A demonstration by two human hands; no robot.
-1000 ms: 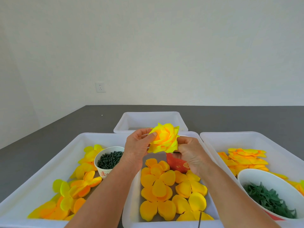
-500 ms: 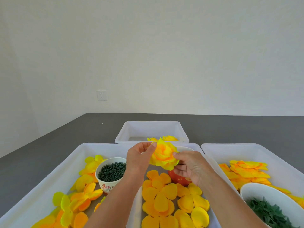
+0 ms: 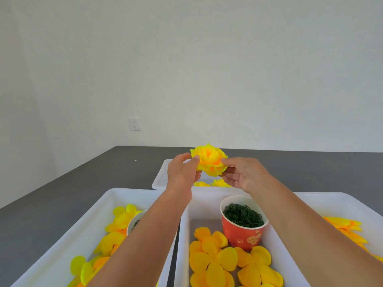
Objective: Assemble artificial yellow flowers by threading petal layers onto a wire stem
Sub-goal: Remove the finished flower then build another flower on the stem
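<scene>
Yellow flower, assembled, petals layered with an orange centre, held up in the air over the far tray. It sits between the two hands. Left hand at the flower's 9 o'clock, thumb tip and fingers pinching its left edge. Right hand at its 3 o'clock, thumb on the right rim, fingers curled beneath the bloom, gripping it. Wire stem not visible.

Below the flower, at 6 o'clock, two more yellow blooms lie inside the far tray, partly hidden by the hands.

Nearer the camera, a middle tray holds a red paper cup full of small dark green rings; orange-yellow petal layers lie flat just beside the cup, at its 7 o'clock. Left tray, at 8 o'clock from the flower, holds yellow and lime petal pieces and a white cup, mostly behind the left forearm. Right tray holds a stack of orange-yellow petals. All trays rest on a dark grey table. White wall behind, with a socket at 10 o'clock.
</scene>
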